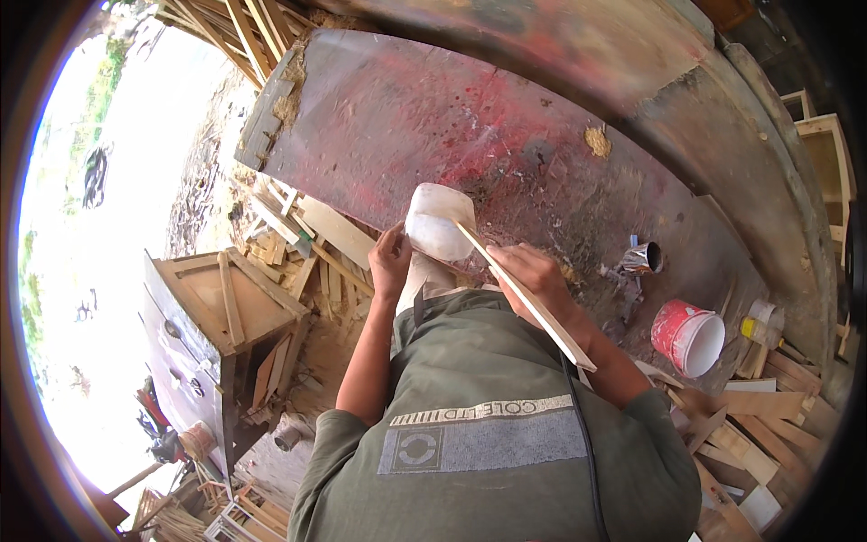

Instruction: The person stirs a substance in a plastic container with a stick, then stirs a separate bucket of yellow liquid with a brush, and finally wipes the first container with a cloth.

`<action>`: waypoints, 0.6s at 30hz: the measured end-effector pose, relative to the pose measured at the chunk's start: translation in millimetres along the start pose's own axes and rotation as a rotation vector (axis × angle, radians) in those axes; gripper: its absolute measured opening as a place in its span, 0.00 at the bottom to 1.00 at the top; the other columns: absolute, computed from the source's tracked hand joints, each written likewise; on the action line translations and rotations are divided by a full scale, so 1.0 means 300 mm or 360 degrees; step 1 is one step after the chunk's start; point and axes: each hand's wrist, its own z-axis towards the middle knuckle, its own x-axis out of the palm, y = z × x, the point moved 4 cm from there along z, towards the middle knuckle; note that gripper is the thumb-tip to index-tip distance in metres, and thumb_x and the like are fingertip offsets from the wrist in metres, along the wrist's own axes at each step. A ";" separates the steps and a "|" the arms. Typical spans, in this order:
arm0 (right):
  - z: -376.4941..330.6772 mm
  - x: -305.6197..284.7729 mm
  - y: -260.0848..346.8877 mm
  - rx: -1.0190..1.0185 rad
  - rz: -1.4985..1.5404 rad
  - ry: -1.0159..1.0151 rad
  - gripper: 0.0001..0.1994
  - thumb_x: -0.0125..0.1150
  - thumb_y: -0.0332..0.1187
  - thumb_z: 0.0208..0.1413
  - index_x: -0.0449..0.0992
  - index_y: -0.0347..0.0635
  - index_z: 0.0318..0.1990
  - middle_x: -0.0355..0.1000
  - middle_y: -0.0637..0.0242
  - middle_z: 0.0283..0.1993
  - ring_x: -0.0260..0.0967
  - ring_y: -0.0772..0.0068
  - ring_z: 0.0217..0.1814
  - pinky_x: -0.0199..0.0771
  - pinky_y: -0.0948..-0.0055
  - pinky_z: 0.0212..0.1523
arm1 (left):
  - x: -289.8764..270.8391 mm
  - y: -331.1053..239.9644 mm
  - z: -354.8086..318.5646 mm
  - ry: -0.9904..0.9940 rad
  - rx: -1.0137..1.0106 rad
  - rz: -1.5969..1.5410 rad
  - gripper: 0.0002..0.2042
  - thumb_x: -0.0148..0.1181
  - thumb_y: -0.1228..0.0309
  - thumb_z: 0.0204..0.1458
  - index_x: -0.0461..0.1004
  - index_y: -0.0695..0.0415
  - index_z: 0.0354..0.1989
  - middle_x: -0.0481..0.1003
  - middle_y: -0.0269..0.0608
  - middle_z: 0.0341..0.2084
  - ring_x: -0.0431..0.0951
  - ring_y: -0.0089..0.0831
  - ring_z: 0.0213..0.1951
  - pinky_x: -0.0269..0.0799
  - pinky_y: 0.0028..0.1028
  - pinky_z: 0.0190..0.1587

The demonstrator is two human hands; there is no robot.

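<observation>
A translucent white plastic container (438, 200), rounded and open at the top, is at the near edge of the stained workbench (379, 117). Its inside looks whitish; what it holds I cannot make out. My left hand (390, 264) is closed at the container's left side, fingertips on its wall. In my right hand (528, 273) is a long, flat wooden stick (553, 327), gripped near its upper part. The stick slants from beside my right forearm up to the container, its far tip over or in the opening.
To the right on the bench are a red-and-white bucket (688, 336), a shiny metal can (641, 258) and a yellow-labelled bottle (761, 331). Sawdust (597, 142) lies farther back. Wood offcuts (750, 443) pile up at lower right. A wooden cabinet (221, 307) stands at left.
</observation>
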 end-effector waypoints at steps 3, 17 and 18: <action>0.015 -0.015 0.020 -0.0035 0.0036 -0.0005 0.16 0.60 0.18 0.53 0.74 0.28 0.51 0.76 0.49 0.40 0.75 0.48 0.40 0.76 0.58 0.41 | -0.011 0.020 -0.006 -0.0032 -0.0183 -0.0089 0.14 0.60 0.77 0.55 0.79 0.64 0.50 0.79 0.38 0.26 0.76 0.21 0.27 0.72 0.24 0.33; 0.078 -0.037 0.075 -0.0018 0.0078 0.0001 0.13 0.60 0.20 0.57 0.76 0.27 0.49 0.77 0.47 0.41 0.76 0.48 0.41 0.76 0.60 0.41 | -0.034 0.087 -0.013 0.0034 -0.0595 -0.0359 0.16 0.62 0.71 0.57 0.78 0.63 0.53 0.79 0.33 0.27 0.76 0.17 0.28 0.71 0.22 0.32; 0.079 -0.037 0.075 -0.0025 0.0070 -0.0004 0.12 0.60 0.20 0.57 0.76 0.27 0.49 0.77 0.47 0.41 0.76 0.48 0.41 0.76 0.60 0.41 | -0.033 0.087 -0.013 0.0055 -0.0583 -0.0361 0.17 0.62 0.72 0.56 0.78 0.63 0.54 0.79 0.33 0.26 0.76 0.17 0.28 0.72 0.22 0.32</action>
